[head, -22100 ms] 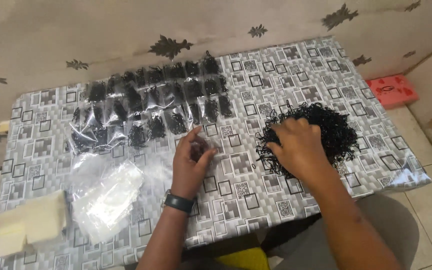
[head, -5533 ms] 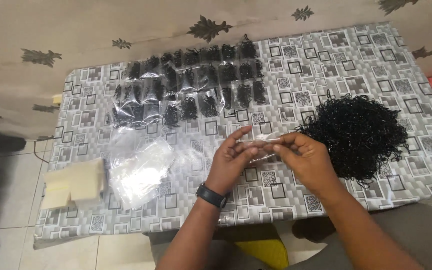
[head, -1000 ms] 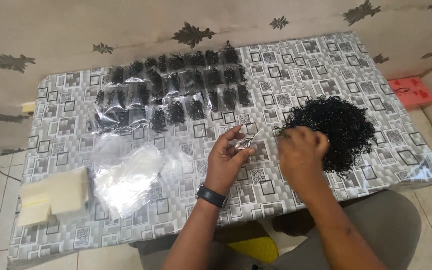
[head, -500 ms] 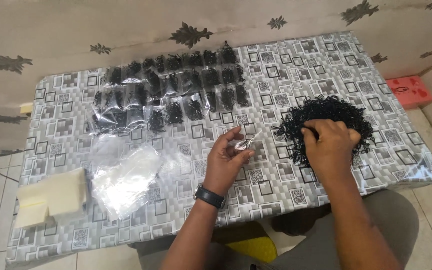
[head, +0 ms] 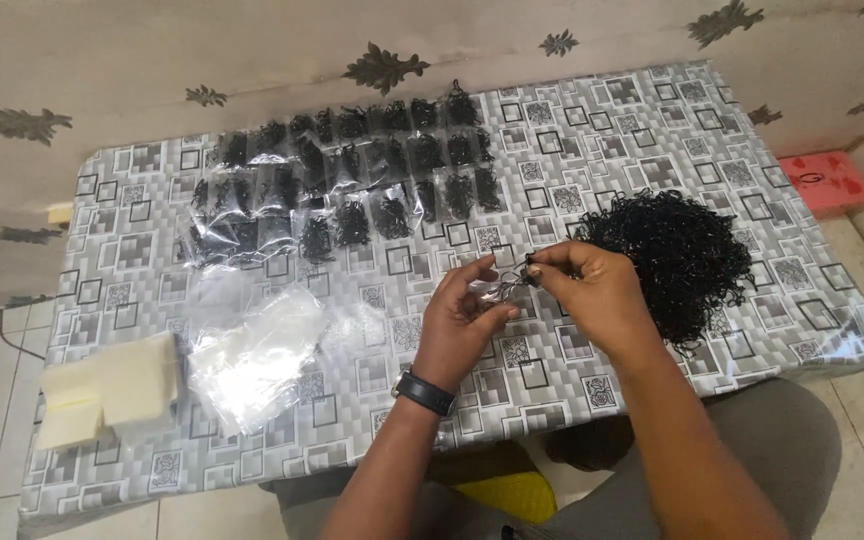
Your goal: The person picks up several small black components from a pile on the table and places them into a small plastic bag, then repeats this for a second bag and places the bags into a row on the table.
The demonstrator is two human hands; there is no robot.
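Two hands meet above the counter: small clear bag is pinched by left hand, black bands are pinched by right hand at its mouth; black band pile lies just right.

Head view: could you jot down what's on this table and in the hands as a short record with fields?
Left hand: holds a small clear bag open
Right hand: fingers pinch black elastic bands at the bag's mouth
Loose pile of black bands: right side of table
Filled bags: rows at the far side
Empty clear bags: heap at left
Table: grey patterned cover
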